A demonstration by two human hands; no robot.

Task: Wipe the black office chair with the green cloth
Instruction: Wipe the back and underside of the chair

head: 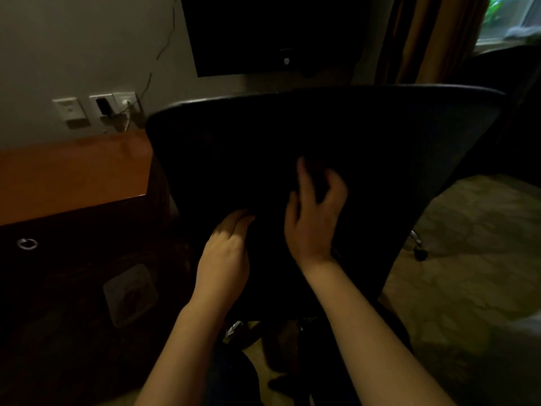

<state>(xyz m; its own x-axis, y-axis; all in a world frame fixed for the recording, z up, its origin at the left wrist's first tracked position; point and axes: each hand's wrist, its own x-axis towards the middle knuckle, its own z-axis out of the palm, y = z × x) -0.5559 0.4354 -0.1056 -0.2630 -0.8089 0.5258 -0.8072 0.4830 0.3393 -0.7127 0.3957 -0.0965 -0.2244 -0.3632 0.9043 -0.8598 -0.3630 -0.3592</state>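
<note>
Chair [322, 127] straight ahead, back spanning left to right, touching both hands. Left hand [225, 250] flat and low on it; right hand [314, 218] just beside, higher, fingers part-curled, grip unclear. Cloth lost in dark.

Matt black fabric chair back [322, 127], glossy wooden desk [73, 174], shiny metal chair base [415, 237]

A wooden desk [73, 174] stands below wall sockets [96, 108], beside a dark screen [263, 33], a curtain [433, 36] and patterned carpet [468, 273]
</note>
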